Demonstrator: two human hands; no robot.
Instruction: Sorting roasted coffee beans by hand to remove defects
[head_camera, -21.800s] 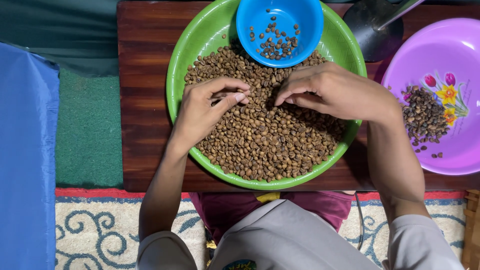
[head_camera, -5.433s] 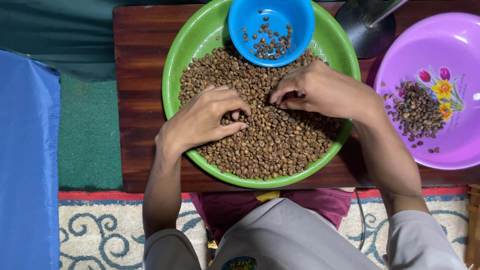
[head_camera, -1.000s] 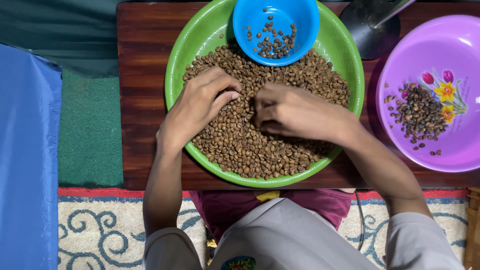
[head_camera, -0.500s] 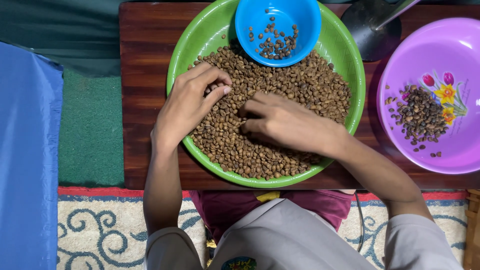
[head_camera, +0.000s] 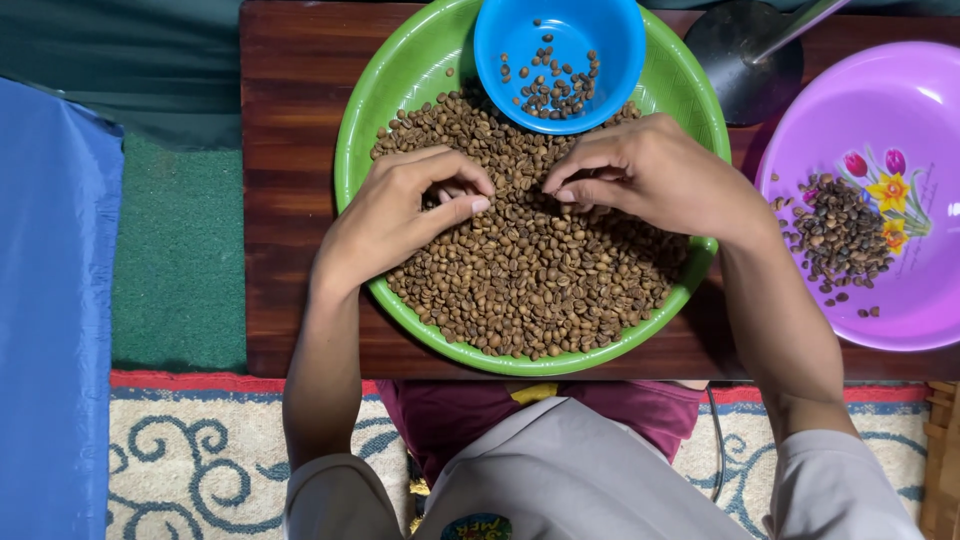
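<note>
Resting on a heap of small, matte brown oval coffee beans (head_camera: 530, 270) inside a round, glossy green plastic basin (head_camera: 395, 85): left hand (head_camera: 395, 215), fingers curled, thumb pressed toward forefinger; right hand (head_camera: 650, 175), fingertips pinched together low on the heap. Possibly a bean in each pinch; cannot tell. Nested at the far rim, a small smooth blue plastic bowl (head_camera: 600, 35) with few beans. Beside it, on the dark wooden board (head_camera: 290, 150), a purple flower-printed plastic basin (head_camera: 900, 90).

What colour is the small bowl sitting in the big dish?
Blue bowl, seen in the head view.
</note>
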